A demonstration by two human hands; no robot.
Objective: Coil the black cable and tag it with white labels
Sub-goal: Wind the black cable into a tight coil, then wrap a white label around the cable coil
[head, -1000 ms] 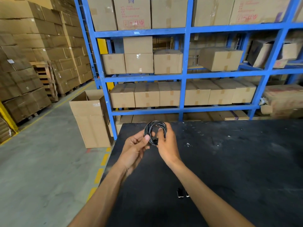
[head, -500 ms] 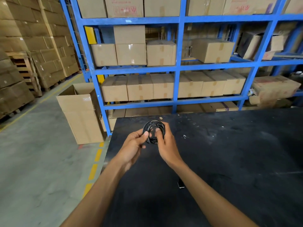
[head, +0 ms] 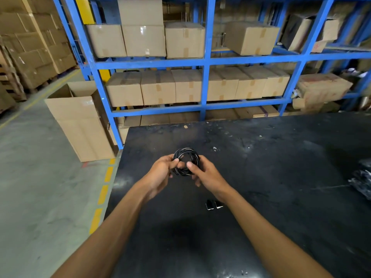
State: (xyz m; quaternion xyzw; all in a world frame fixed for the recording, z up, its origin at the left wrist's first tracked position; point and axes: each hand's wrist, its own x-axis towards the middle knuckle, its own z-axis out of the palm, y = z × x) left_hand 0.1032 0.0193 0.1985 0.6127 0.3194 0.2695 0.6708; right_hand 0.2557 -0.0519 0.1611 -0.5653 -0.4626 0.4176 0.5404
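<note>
Black cable, wound into a small coil, is pinched from both sides above the surface's far-left corner by our left hand and right hand, fingers clamped, presumably so the loops hold for tagging.

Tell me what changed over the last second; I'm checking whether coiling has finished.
Little changed: both hands lowered the black cable coil slightly toward the table. The left hand and right hand keep their grip on it. The two small black pieces stay put.
</note>
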